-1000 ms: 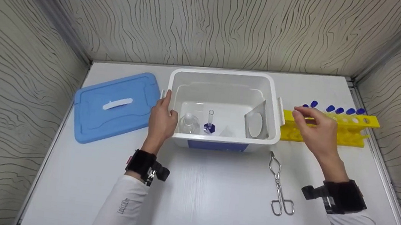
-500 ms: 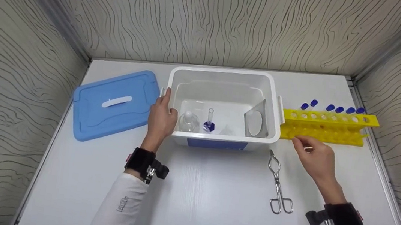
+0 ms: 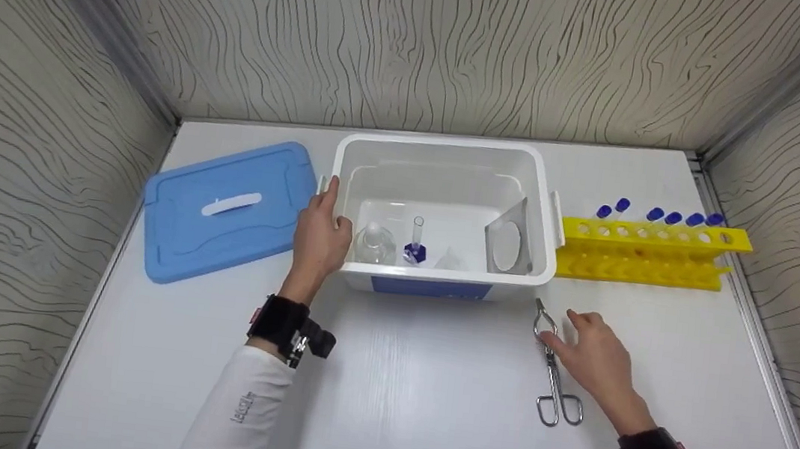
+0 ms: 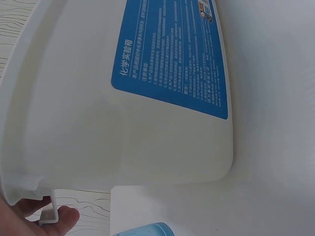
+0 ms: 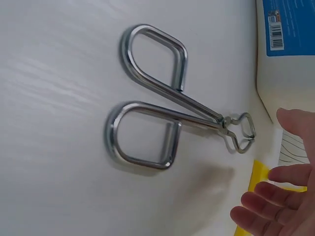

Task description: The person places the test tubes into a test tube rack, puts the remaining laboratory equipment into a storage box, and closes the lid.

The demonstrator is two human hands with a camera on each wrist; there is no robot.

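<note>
At the left end of a white plastic box [image 3: 432, 274], my left hand [image 3: 321, 239] holds the side, its index finger along the rim. In the left wrist view, the fingers and thumb curl round the white side latch [image 4: 51, 211]. Steel crucible tongs [image 3: 554, 381] lie on the table in front of the box's right corner, handles toward me. Over their tip end is my right hand [image 3: 599, 359], fingers spread and nothing in them. In the right wrist view, the tongs [image 5: 187, 100] lie flat beyond the fingers, with the hand's shadow beside them.
Inside the box stand a clear flask [image 3: 376, 246] and a cylinder with a purple base [image 3: 415, 252], beside a grey sheet with a white disc [image 3: 507, 246]. A blue lid [image 3: 176, 237] lies left. The yellow rack [image 3: 639, 271] at right holds several blue-capped tubes [image 3: 656, 214].
My right hand has come away from the yellow rack, toward me and left, to the tongs, and its fingers have spread. The left hand keeps its place on the box.
</note>
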